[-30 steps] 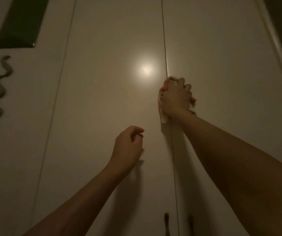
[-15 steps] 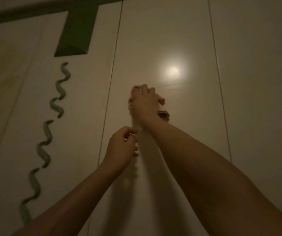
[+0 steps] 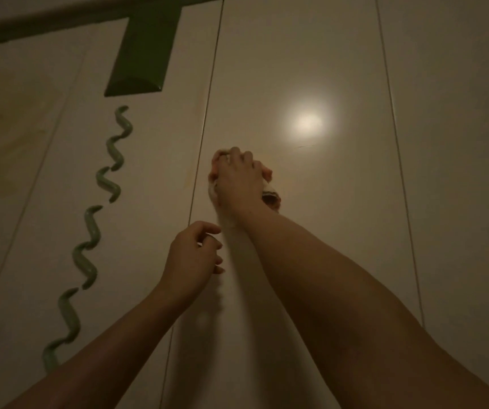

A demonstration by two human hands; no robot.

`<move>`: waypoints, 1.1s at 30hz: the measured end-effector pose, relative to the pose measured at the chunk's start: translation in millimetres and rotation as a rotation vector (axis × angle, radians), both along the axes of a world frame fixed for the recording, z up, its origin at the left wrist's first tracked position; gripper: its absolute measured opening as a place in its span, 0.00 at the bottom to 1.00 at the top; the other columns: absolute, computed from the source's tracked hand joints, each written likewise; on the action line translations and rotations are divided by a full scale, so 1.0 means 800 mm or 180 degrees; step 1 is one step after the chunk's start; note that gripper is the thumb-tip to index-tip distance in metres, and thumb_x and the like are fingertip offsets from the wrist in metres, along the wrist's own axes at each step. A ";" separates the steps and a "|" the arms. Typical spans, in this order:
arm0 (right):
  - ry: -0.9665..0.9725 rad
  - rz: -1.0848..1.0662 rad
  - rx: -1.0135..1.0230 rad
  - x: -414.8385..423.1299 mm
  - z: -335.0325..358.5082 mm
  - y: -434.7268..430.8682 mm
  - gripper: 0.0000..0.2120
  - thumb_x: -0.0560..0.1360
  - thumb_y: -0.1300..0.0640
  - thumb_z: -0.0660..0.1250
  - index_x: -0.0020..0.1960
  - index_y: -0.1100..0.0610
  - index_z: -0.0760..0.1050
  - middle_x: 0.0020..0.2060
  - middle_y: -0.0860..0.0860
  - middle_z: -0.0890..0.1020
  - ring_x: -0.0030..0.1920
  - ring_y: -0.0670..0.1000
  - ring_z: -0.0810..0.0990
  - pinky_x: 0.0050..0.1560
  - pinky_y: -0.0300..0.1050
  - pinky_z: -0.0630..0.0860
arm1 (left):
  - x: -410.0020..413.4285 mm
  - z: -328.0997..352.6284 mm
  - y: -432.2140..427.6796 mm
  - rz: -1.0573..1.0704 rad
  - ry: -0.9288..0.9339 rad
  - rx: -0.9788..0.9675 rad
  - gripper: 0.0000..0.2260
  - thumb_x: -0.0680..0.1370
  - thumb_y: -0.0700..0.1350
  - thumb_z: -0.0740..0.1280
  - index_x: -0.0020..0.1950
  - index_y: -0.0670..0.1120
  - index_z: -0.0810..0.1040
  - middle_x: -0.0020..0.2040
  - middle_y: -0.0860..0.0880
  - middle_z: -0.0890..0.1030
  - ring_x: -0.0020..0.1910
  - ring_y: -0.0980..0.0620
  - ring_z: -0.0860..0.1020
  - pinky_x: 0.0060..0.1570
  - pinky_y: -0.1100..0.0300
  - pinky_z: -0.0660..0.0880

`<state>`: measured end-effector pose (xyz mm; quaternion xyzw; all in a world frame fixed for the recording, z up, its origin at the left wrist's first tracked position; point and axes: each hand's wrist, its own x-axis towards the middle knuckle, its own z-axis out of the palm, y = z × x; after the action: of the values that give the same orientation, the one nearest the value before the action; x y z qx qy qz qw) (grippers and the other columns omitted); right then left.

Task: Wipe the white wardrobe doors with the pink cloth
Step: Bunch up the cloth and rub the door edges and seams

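Pressing bunched pink cloth [image 3: 270, 196] flat against wardrobe door [image 3: 311, 69]

The white wardrobe door [image 3: 296, 69] looks smooth and glossy, mirroring a light above the fingers [image 3: 234, 153]; the pink cloth [image 3: 270, 196] under them looks soft, matt fabric.

Right hand [image 3: 239, 180] with bunched pink cloth [image 3: 270, 196] pressed on white wardrobe door [image 3: 311, 69] at frame centre, left hand [image 3: 191, 259] just below-left, wavy green handle [image 3: 90, 240] far left, reflected light spot [image 3: 306, 124] upper right of hands.

Bare forearms (no sleeves visible)
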<state>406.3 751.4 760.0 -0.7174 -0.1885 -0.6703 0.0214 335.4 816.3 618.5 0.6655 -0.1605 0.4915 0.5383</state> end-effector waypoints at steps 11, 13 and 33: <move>-0.0058 -0.0439 0.0765 -0.013 0.037 -0.231 0.17 0.78 0.53 0.58 0.65 0.55 0.71 0.61 0.56 0.72 0.58 0.58 0.71 0.57 0.55 0.71 | 0.002 0.016 -0.133 -0.0394 -0.0032 0.0155 0.12 0.78 0.36 0.57 0.54 0.44 0.78 0.44 0.43 0.79 0.35 0.48 0.78 0.33 0.55 0.79; -0.0033 -0.0529 0.0844 -0.016 0.037 -0.273 0.17 0.78 0.53 0.57 0.65 0.55 0.70 0.61 0.55 0.72 0.58 0.58 0.71 0.56 0.54 0.70 | -0.001 0.020 -0.164 -0.0487 -0.0059 0.0216 0.12 0.78 0.36 0.57 0.54 0.44 0.78 0.44 0.43 0.79 0.35 0.48 0.78 0.33 0.54 0.79; 0.0046 -0.0898 0.1869 -0.061 0.010 -0.698 0.15 0.79 0.55 0.56 0.64 0.55 0.71 0.65 0.58 0.68 0.61 0.62 0.67 0.59 0.58 0.68 | -0.003 0.044 -0.493 -0.1403 -0.0129 0.0865 0.10 0.79 0.39 0.59 0.56 0.47 0.77 0.47 0.46 0.79 0.36 0.48 0.80 0.36 0.53 0.81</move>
<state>357.5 192.9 768.2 -0.7043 0.1143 -0.6874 0.1357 333.1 421.8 653.9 0.6707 -0.3770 0.3494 0.5347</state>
